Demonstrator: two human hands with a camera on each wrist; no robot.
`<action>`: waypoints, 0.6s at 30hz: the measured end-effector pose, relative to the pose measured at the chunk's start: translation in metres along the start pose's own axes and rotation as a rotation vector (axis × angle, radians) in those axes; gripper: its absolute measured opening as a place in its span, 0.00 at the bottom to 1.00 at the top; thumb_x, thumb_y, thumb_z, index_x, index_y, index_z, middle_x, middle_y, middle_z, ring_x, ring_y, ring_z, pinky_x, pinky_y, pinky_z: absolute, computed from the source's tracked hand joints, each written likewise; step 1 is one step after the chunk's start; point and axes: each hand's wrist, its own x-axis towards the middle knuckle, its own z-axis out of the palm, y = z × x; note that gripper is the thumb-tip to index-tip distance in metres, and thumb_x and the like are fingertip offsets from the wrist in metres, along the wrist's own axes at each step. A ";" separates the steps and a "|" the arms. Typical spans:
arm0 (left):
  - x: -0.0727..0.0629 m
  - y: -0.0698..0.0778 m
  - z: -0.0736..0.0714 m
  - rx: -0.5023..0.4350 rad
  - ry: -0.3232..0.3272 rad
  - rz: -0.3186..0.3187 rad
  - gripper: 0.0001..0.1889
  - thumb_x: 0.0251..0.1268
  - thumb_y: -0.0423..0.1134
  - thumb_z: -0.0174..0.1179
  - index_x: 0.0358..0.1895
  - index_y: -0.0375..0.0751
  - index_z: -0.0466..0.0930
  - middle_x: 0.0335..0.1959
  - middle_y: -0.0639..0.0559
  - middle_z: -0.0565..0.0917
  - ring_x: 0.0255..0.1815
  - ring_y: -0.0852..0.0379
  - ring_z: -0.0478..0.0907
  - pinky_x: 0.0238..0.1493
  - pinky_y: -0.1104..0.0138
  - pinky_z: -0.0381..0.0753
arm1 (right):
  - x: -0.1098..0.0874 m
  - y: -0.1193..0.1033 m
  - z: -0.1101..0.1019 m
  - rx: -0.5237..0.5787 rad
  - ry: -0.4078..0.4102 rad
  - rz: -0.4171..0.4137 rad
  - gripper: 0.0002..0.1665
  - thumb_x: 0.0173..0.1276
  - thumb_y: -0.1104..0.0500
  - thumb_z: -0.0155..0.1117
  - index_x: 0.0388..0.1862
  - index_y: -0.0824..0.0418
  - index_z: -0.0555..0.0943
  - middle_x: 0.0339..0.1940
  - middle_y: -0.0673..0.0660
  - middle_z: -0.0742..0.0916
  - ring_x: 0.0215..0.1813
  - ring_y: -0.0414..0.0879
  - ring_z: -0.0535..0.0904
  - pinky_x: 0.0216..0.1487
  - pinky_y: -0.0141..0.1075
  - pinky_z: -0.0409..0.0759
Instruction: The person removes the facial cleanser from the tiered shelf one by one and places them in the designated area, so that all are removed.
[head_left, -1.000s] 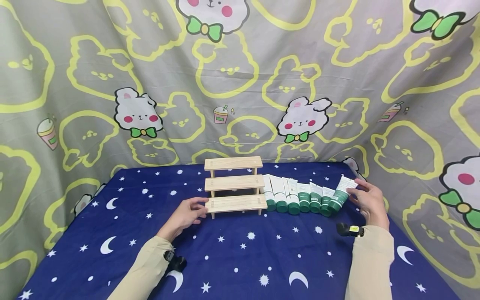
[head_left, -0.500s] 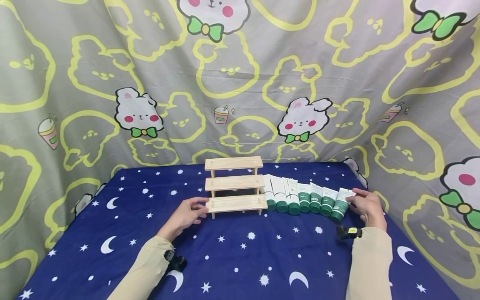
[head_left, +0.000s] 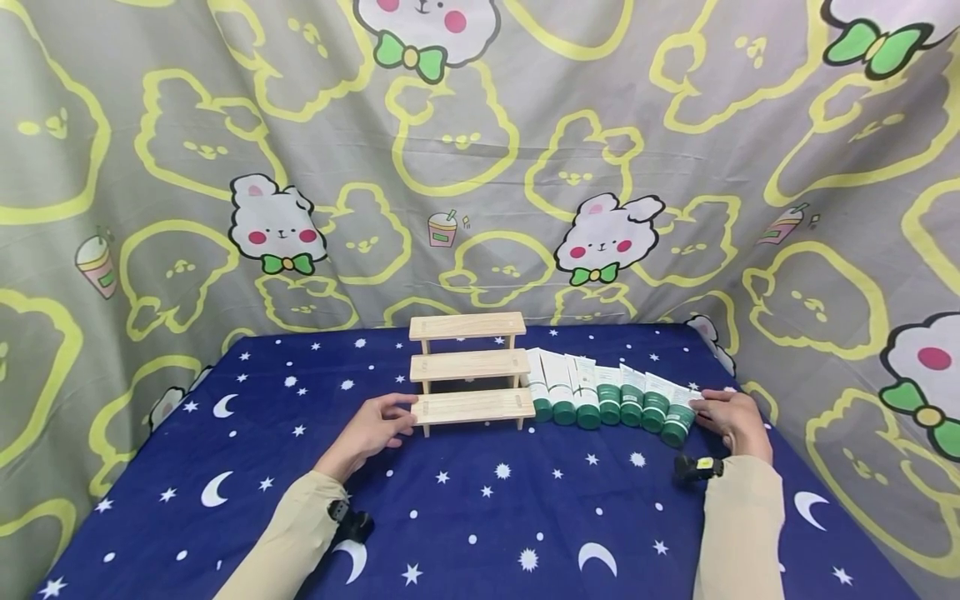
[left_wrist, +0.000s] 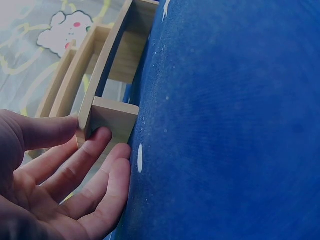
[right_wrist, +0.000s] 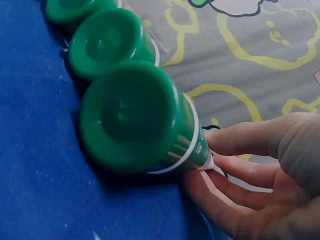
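Observation:
A three-tier wooden display stand (head_left: pixel 471 407) stands near the back of the table. At its lowest board's left end, my left hand (head_left: pixel 377 427) pinches the wood. In the left wrist view the thumb lies on the board (left_wrist: pixel 86 112) and a fingertip is under it. My right hand (head_left: pixel 733 417) holds the flat end of a green-and-white squeeze tube (head_left: pixel 679 414), the rightmost in a row. Its green cap (right_wrist: pixel 131 116) faces the right wrist camera. Several similar tubes (head_left: pixel 609 396) lie side by side between it and the stand, caps toward me.
A dark blue cloth (head_left: pixel 465 517) with white stars and moons covers the table. Behind and beside it hangs a grey curtain (head_left: pixel 480 167) with cartoon animals. The row of tubes begins right against the stand's right side.
The rightmost tube has come down from a raised, tilted position to lie at the row's end, my right hand lowering with it. My left hand stays on the stand.

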 end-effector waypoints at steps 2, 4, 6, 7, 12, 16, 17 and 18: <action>0.000 0.000 0.000 0.001 -0.001 0.001 0.20 0.72 0.31 0.62 0.65 0.35 0.78 0.46 0.39 0.88 0.42 0.49 0.87 0.39 0.57 0.88 | 0.000 0.000 0.000 -0.023 0.005 -0.005 0.34 0.72 0.68 0.61 0.72 0.80 0.64 0.70 0.79 0.68 0.29 0.31 0.82 0.39 0.31 0.87; 0.000 -0.001 0.000 0.001 -0.001 0.001 0.20 0.72 0.31 0.62 0.65 0.35 0.78 0.46 0.39 0.88 0.42 0.49 0.87 0.39 0.57 0.88 | -0.001 0.000 0.000 -0.034 0.009 -0.014 0.32 0.71 0.69 0.62 0.70 0.81 0.65 0.68 0.79 0.70 0.29 0.31 0.81 0.39 0.32 0.87; 0.000 -0.001 0.000 0.001 -0.001 0.002 0.20 0.72 0.31 0.62 0.65 0.35 0.78 0.46 0.39 0.88 0.42 0.49 0.87 0.39 0.57 0.88 | -0.002 -0.001 0.000 -0.040 0.007 -0.037 0.32 0.70 0.71 0.62 0.68 0.84 0.66 0.64 0.80 0.71 0.30 0.32 0.81 0.39 0.33 0.87; 0.000 -0.001 0.000 0.003 -0.002 0.003 0.20 0.72 0.31 0.62 0.65 0.35 0.78 0.46 0.39 0.88 0.42 0.49 0.87 0.39 0.57 0.88 | -0.003 -0.002 0.000 -0.050 0.006 -0.048 0.31 0.69 0.71 0.62 0.67 0.85 0.66 0.63 0.80 0.72 0.30 0.32 0.81 0.39 0.33 0.87; -0.001 0.000 0.000 0.009 0.005 0.001 0.20 0.72 0.31 0.62 0.64 0.35 0.79 0.45 0.40 0.88 0.41 0.49 0.87 0.39 0.57 0.88 | -0.011 -0.012 0.001 -0.187 0.022 -0.092 0.31 0.70 0.65 0.61 0.68 0.81 0.69 0.64 0.79 0.73 0.37 0.40 0.84 0.44 0.37 0.86; -0.003 0.002 0.000 0.023 0.009 -0.005 0.20 0.72 0.31 0.62 0.65 0.35 0.78 0.44 0.41 0.88 0.41 0.49 0.87 0.39 0.56 0.88 | -0.018 -0.023 0.004 -0.301 0.033 -0.137 0.33 0.75 0.56 0.59 0.72 0.75 0.68 0.71 0.78 0.71 0.56 0.63 0.82 0.60 0.55 0.78; -0.003 0.002 0.000 0.027 0.009 -0.005 0.20 0.72 0.31 0.62 0.65 0.35 0.78 0.44 0.41 0.88 0.41 0.49 0.87 0.39 0.56 0.88 | -0.019 -0.026 0.006 -0.325 0.035 -0.158 0.34 0.76 0.54 0.58 0.72 0.74 0.68 0.72 0.77 0.71 0.62 0.67 0.78 0.63 0.58 0.75; -0.003 0.002 0.000 0.028 0.009 -0.005 0.20 0.72 0.31 0.61 0.65 0.35 0.78 0.44 0.41 0.88 0.42 0.49 0.87 0.40 0.56 0.88 | -0.020 -0.029 0.007 -0.342 0.035 -0.183 0.34 0.77 0.53 0.57 0.73 0.74 0.67 0.72 0.77 0.70 0.67 0.70 0.74 0.67 0.60 0.71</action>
